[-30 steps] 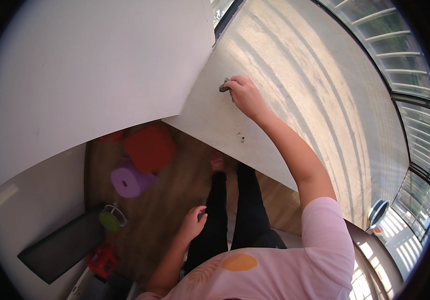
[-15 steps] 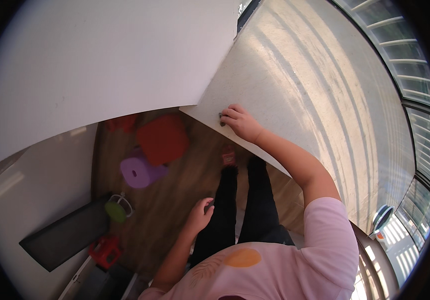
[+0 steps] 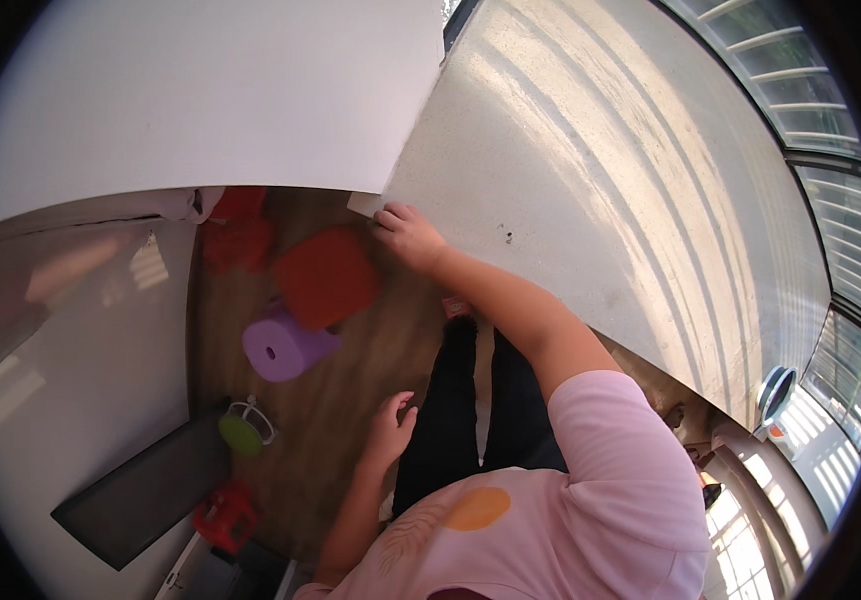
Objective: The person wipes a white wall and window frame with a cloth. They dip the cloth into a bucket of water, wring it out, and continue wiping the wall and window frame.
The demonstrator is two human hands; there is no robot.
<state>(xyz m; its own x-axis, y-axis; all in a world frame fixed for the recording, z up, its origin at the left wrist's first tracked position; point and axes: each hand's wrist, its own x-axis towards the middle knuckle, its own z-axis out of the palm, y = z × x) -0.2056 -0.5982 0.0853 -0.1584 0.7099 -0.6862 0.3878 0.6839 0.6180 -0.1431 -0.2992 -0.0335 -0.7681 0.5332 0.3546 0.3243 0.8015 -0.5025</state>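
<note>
My right hand (image 3: 409, 238) reaches to the near left corner of a pale, sunlit countertop-like surface (image 3: 551, 180). Its fingers are curled down at the edge, and whatever they hold is hidden. A few small dark specks (image 3: 507, 236) lie on the pale surface, right of that hand. Low in front of my body hangs my left hand (image 3: 389, 428), beside my dark trousers (image 3: 441, 430). Its fingers are loosely bent and apart, with nothing seen in them.
On the wooden floor stand a red stool-like object (image 3: 327, 278) and a purple stool (image 3: 289, 345). A dark flat panel (image 3: 146, 485), a green round item (image 3: 241, 432) and a red object (image 3: 225, 520) are at lower left. A white wall (image 3: 221, 90) borders the surface.
My right hand has moved left along the surface edge to its corner; the small dark thing at its fingertips no longer shows. Dark specks now show on the surface. My left hand stays low.
</note>
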